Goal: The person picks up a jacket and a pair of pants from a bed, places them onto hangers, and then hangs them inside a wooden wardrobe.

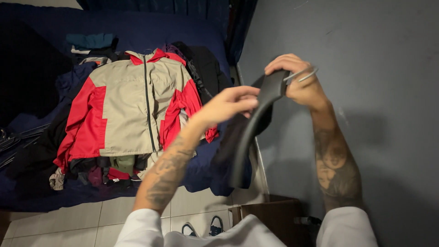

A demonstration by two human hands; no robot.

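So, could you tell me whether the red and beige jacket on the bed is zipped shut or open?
Zipped shut: the jacket lies spread flat, its dark zip running unbroken from collar to hem.

Home bedroom: bed (137,27) (blue-sheeted) heaped with clothes (132,110).

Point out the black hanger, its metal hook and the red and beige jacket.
black hanger (256,120): head view, on its curved arm.
metal hook (305,75): head view, on the wire loop.
red and beige jacket (125,107): head view, on the beige front panel.
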